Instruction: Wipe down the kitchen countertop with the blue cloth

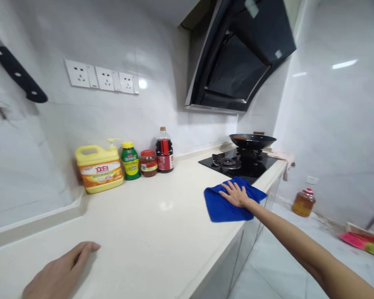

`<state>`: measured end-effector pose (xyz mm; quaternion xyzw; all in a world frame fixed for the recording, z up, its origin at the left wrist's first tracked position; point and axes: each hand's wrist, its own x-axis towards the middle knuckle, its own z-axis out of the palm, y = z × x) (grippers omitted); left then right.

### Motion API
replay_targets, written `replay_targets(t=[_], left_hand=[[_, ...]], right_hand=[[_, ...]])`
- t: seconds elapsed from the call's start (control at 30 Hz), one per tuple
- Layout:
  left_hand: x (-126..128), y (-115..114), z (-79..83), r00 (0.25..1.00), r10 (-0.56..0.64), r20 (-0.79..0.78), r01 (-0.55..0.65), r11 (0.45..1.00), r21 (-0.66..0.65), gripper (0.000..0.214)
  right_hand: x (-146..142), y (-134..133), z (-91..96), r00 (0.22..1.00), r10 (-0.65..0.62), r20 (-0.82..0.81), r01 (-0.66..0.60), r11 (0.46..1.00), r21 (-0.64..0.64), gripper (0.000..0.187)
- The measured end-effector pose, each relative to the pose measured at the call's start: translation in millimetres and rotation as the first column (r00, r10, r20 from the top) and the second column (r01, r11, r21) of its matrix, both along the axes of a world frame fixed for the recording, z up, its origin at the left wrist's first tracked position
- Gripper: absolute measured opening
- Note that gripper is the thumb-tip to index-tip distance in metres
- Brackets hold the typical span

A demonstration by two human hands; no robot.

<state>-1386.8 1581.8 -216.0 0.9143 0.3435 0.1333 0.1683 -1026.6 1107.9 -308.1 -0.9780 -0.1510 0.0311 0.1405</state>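
Note:
My right hand [235, 194] lies flat with fingers spread on a blue cloth [226, 205], pressing it onto the white countertop [149, 224] near the front edge, just before the gas hob [237, 162]. My left hand [60, 272] rests palm down on the countertop at the lower left, fingers stretched out and together, holding nothing.
Along the back wall stand a yellow detergent jug [99, 168], a green bottle [130, 160], a red-lidded jar [148, 163] and a dark sauce bottle [165, 150]. A black wok [252, 140] sits on the hob under an extractor hood [239, 58]. An oil bottle [303, 202] stands on the floor.

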Motion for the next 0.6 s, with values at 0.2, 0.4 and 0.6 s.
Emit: replay_targets(t=[0.2,0.4,0.6], left_hand=[[0.2,-38.3,23.0,0.985,0.033,-0.171,-0.019,0.997,0.081,0.049],[-0.4,-47.9,24.1,0.973,0.042,-0.227,-0.013,0.992,0.128,0.046],[-3.2,-48.8,21.6,0.983,0.035,-0.179,-0.008,0.989,0.15,0.047]], right_hand=[[46.8,85.0,9.0,0.936,-0.341,-0.088,0.34,0.94,-0.028,0.08],[40.5,210.1,29.9,0.978,-0.196,-0.07,0.196,0.981,0.0,0.08],[-18.9,310.7,54.9,0.996,0.084,-0.032,-0.084,0.996,0.007,0.08]])
